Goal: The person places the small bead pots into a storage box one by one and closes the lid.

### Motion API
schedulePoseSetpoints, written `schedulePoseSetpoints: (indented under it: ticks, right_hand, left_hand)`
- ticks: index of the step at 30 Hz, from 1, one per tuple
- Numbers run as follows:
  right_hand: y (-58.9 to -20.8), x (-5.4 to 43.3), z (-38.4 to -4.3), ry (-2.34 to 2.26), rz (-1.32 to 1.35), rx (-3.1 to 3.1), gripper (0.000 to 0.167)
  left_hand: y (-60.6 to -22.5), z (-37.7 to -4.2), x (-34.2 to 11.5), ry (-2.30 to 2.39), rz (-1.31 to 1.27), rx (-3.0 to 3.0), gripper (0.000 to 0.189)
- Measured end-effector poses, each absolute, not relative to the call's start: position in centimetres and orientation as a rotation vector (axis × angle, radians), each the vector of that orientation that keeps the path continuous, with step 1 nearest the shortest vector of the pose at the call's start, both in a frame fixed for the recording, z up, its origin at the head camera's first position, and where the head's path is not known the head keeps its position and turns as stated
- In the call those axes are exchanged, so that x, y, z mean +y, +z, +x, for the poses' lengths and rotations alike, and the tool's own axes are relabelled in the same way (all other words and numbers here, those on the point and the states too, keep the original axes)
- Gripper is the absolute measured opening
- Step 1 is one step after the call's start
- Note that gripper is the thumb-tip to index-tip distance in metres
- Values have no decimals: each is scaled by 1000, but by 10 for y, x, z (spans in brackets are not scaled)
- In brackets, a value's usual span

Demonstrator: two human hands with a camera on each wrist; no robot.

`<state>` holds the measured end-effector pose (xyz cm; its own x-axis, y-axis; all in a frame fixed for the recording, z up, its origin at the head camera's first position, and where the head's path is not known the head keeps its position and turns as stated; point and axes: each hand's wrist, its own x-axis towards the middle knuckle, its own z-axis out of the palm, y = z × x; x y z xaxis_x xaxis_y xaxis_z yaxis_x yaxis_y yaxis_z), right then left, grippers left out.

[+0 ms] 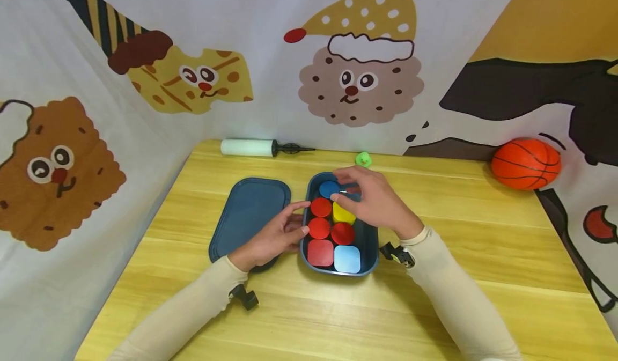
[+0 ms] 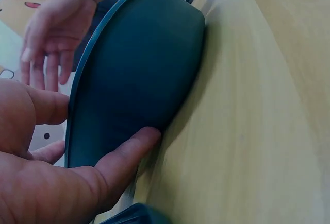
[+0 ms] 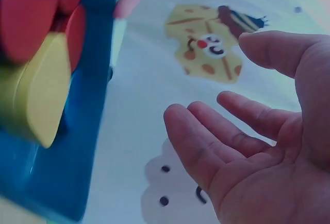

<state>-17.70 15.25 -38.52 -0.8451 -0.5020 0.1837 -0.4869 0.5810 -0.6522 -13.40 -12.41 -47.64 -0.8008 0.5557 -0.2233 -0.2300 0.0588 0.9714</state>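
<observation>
**Item: blue tray of coloured blocks, two hands at work**

I log the blue tray [image 1: 369,243] on the wooden table [image 1: 483,253], long axis running away from me. My left hand [image 1: 272,237] clasps its near-left wall, thumb outside, fingers at the rim. My right hand [image 1: 374,200] hovers over the far end, fingers relaxed, holding nothing. Just beneath its fingertips: the blue round block [image 1: 328,189]; the yellow block [image 1: 341,214] sits a little nearer me. The right hand is the closer one to both. Left of the gripping hand lies the lid [image 1: 246,211].
</observation>
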Motion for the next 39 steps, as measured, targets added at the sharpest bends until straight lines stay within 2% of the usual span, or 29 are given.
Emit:
schedulePoseSetpoints:
  ticks: [6, 13, 19, 29, 39]
  right_hand:
    - [-380, 134, -163, -1269, -859, 2703, 54]
    - [-385, 101, -155, -1360, -833, 2626, 52]
    - [-398, 64, -145, -1515, -695, 2431, 53]
    - [-426, 15, -120, -1633, -492, 2274, 61]
    - [-462, -13, -93, -1704, -409, 2341, 73]
  left_hand:
    - [-463, -137, -139, 1757, 348, 1897, 63]
    - [-440, -135, -177, 1694, 339, 2102, 56]
    - [-434, -128, -214, 1620, 269, 2229, 56]
    - [-443, -112, -269, 1591, 102, 2338, 60]
    - [-462, -103, -294, 1547, -3, 2398, 60]
